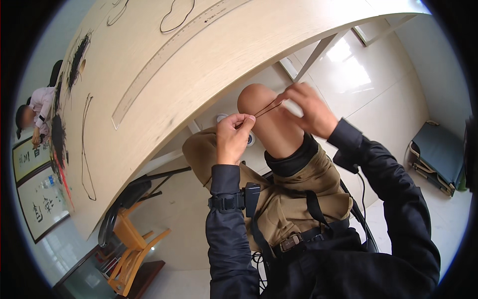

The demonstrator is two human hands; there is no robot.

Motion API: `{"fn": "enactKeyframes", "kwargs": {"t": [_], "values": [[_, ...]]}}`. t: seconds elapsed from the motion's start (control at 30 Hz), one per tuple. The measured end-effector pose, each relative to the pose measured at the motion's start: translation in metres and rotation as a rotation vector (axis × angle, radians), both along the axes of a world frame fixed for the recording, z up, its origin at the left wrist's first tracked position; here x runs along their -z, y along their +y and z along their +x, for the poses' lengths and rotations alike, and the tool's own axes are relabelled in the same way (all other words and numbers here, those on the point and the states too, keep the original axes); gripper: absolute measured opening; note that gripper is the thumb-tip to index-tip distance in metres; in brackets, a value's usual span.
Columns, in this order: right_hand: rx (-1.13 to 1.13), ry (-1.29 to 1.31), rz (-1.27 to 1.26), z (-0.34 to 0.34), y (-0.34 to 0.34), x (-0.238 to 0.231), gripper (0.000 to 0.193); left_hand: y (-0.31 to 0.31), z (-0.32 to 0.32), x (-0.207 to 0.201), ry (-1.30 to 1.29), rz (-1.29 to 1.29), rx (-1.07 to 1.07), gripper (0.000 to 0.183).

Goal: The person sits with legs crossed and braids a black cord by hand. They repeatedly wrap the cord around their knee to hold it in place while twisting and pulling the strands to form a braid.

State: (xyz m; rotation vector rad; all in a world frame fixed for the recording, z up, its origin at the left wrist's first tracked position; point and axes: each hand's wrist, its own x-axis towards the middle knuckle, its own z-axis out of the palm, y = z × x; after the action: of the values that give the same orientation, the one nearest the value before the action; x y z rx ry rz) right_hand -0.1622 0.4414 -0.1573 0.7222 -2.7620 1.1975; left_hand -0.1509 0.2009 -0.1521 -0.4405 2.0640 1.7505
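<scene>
A thin dark cord point(268, 108) runs in two close strands between my hands, above my bare knee. My left hand point(233, 137) is closed, pinching the cord between thumb and forefinger. At the other end, my right hand point(309, 108) is closed on the cord too, its fingers partly smeared by motion. Both hands are off the table, just in front of its curved edge. What lies inside the left fist is hidden.
On the pale table point(224, 65) lie a long clear ruler point(164, 59), a looped dark cord point(85, 149), another cord loop point(175, 31) and black strand bundles point(59, 137). A person point(42, 107) sits at the far left. A wooden chair point(130, 249) and a dark folder-like case point(438, 154) stand lower.
</scene>
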Motion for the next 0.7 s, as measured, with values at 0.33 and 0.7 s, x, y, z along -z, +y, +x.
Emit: {"fn": "enactKeyframes", "kwargs": {"t": [0.33,0.7], "values": [[-0.161,0.006,0.171,0.008,0.008,0.013,0.012,0.008,0.005,0.006,0.029,0.065,-0.029,0.021],[0.187,-0.058,0.052,0.003,-0.013,0.012,0.037,0.004,0.003,0.011,0.051,0.054,-0.016,0.018]]}}
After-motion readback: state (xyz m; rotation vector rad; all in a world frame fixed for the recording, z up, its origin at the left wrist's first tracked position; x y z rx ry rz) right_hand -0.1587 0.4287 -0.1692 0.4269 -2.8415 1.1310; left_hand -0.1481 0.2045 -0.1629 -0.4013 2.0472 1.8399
